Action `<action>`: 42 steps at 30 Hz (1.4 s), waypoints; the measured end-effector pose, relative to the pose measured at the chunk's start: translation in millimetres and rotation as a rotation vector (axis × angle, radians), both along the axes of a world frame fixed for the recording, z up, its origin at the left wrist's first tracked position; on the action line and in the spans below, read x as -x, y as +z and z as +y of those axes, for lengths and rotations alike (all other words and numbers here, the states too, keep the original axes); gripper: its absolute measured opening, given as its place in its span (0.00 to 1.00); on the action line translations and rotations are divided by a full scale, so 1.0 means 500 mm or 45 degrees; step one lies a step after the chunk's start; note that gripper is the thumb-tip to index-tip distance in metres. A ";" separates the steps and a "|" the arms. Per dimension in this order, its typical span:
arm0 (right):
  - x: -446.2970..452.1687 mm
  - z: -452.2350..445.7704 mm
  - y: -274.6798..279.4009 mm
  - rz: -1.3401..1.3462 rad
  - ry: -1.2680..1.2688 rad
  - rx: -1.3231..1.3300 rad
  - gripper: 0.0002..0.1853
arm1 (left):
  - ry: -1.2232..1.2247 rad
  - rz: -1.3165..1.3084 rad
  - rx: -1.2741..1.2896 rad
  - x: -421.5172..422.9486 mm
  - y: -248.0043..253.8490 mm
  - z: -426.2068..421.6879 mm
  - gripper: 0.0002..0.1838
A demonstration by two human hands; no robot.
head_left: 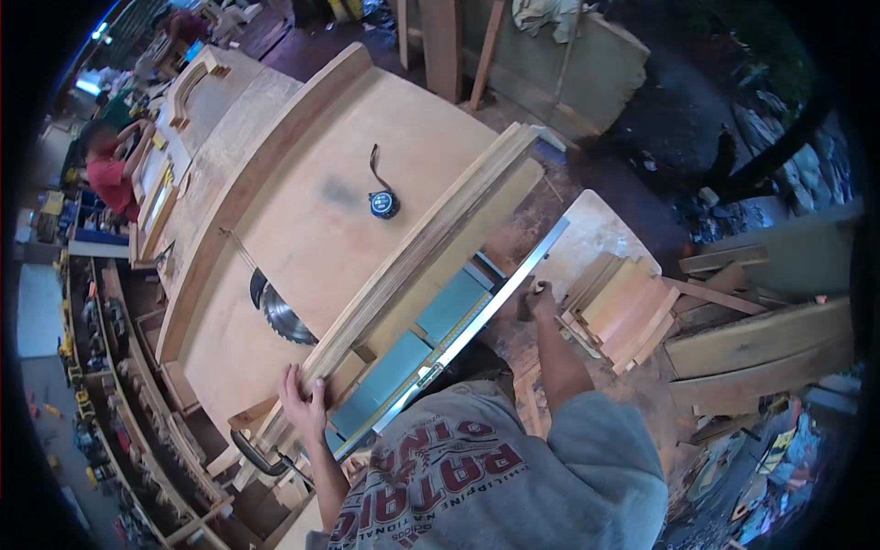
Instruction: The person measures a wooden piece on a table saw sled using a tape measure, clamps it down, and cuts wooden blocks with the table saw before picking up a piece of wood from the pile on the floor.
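Observation:
My left hand (pixel 304 403) rests on the lower left end of a long wooden fence (pixel 412 266), fingers stretched and thumb apart. My right hand (pixel 541 299) is closed at the near side of a metal straightedge rail (pixel 500 298), around a small dark piece I cannot make out. Beyond the fence, a circular saw blade (pixel 285 316) stands up through the plywood saw table (pixel 431 128). A tape measure (pixel 383 204) lies on that table. Blue-grey panels (pixel 394 371) sit between fence and rail. A black clamp (pixel 258 455) is by my left hand.
A curved wooden rail (pixel 261 165) borders the table's far side. Stacked wood pieces (pixel 623 307) lie to the right, with boards (pixel 756 344) beyond. Another person (pixel 115 170) works at a bench at upper left. Shelves of tools (pixel 110 367) line the left.

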State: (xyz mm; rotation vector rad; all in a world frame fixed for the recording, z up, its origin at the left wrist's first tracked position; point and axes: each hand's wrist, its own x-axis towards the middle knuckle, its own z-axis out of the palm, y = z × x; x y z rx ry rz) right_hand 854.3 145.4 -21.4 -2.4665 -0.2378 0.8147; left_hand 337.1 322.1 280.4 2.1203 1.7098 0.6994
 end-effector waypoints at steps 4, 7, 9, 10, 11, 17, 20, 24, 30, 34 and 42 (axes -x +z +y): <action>-0.062 0.059 -0.131 -0.078 -0.189 -0.392 0.22 | 0.046 0.094 0.100 -0.032 0.029 0.001 0.31; -0.076 0.105 -0.135 0.419 -0.303 -0.781 0.16 | 0.028 0.116 0.072 -0.006 0.000 -0.004 0.35; -0.068 0.115 -0.116 0.638 -0.186 -0.847 0.17 | 0.019 0.148 -0.004 -0.019 0.010 -0.001 0.37; -0.065 0.103 -0.117 0.744 -0.095 -0.808 0.17 | 0.018 0.204 -0.041 -0.029 0.025 -0.004 0.38; -0.066 0.096 -0.099 0.836 -0.003 -0.755 0.17 | 0.018 0.199 -0.078 -0.030 0.023 -0.003 0.38; -0.125 -0.051 0.002 1.185 0.555 0.074 0.19 | 0.138 0.104 -0.175 -0.024 0.033 -0.022 0.39; -0.155 -0.104 0.100 1.299 0.738 0.348 0.19 | 0.158 0.040 -0.175 -0.021 0.040 -0.023 0.39; -0.119 -0.082 0.258 1.379 0.949 0.350 0.24 | 0.148 -0.028 -0.273 -0.009 0.032 -0.029 0.38; 0.113 0.077 0.511 1.572 1.037 0.028 0.28 | 0.143 -0.082 -0.356 0.014 0.002 -0.029 0.36; 0.235 0.151 0.570 1.301 1.230 0.016 0.23 | 0.014 -0.031 0.004 0.050 0.029 0.017 0.37; 0.249 0.305 0.726 1.204 1.202 -0.421 0.27 | -0.093 -0.021 -0.098 0.070 0.008 0.033 0.37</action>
